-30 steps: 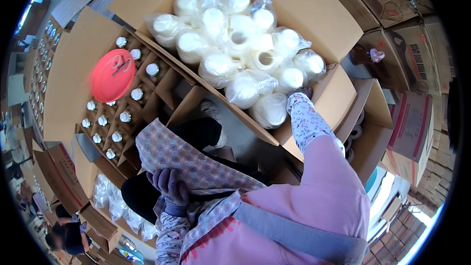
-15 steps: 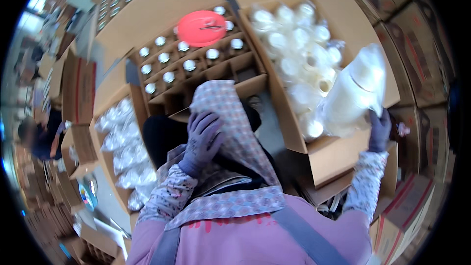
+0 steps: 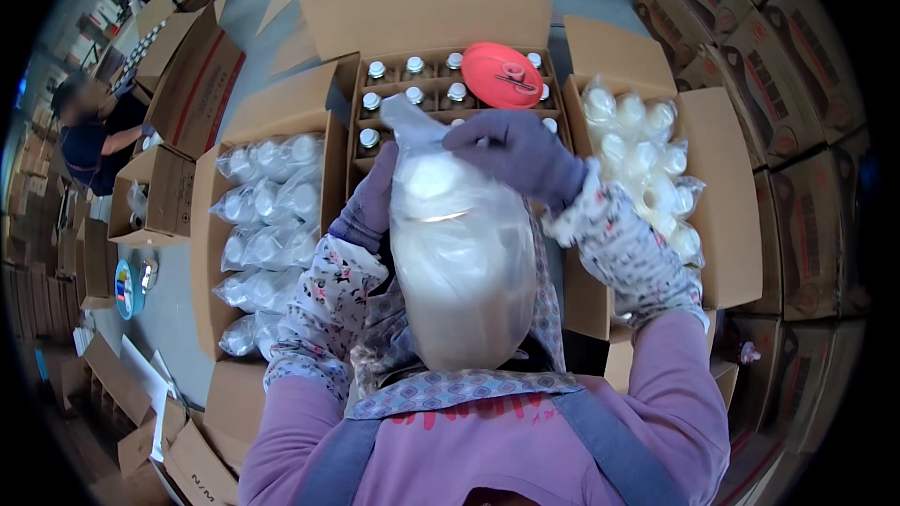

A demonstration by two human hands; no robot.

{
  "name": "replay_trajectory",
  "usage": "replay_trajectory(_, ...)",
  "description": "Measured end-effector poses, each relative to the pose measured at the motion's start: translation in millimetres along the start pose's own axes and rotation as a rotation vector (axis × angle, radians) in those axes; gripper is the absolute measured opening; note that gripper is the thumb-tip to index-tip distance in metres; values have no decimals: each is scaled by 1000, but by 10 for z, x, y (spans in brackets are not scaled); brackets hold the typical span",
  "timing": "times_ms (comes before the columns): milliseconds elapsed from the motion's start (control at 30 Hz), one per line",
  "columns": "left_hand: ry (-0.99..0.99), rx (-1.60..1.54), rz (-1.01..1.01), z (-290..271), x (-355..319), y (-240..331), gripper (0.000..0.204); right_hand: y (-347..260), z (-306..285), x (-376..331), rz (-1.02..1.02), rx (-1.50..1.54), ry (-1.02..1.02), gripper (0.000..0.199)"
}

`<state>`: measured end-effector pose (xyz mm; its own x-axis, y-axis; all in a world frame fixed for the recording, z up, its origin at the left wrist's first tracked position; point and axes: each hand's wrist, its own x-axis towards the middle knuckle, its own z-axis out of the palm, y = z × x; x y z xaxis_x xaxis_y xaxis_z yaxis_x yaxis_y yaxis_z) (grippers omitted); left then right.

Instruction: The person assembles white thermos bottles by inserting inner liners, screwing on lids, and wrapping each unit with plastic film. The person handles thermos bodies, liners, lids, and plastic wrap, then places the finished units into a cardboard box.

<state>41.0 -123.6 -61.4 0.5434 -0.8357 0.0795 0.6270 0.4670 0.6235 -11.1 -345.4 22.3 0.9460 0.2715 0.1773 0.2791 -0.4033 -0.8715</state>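
Upright before my chest is a large white bottle (image 3: 459, 281) wrapped in a clear plastic bag (image 3: 412, 126). My left hand (image 3: 377, 189), in a purple glove, is closed around the bag's left side near the bottle's neck, its fingertips partly hidden. At the bag's top, my gloved right hand (image 3: 525, 155) has its fingers bent in against the plastic. Beyond it stands a divided carton (image 3: 358, 98) holding several bottles with silvery caps (image 3: 413, 94). A round red plastic piece (image 3: 504, 75) lies over some caps.
To the right, an open carton (image 3: 727, 197) holds several bagged white bottles (image 3: 630, 112). On the left, another carton (image 3: 208, 253) contains bagged clear items (image 3: 267, 197). Stacked cartons (image 3: 816, 215) line the right side. A person (image 3: 89, 136) works at far left beside a box (image 3: 155, 192).
The bagged bottle came from over the right carton to my chest. My left hand rose from my lap to the bag, and my right hand moved to its top. The view has turned.
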Motion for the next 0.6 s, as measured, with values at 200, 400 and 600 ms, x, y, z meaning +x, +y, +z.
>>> replay_trajectory(200, 302, -151, 118, -537, -188, -66, 68, 422, -806, 935, -343, 924, 841, 23)
replay_trajectory(400, 374, -110, 67, -445, -68, 16, 74, 1064, 94, 782, 58, 201, 380, 22)
replay_trajectory(600, 330, -128, 16, -567, -18, -40, 81, 1974, -822, 631, 46, 291, 1294, 23)
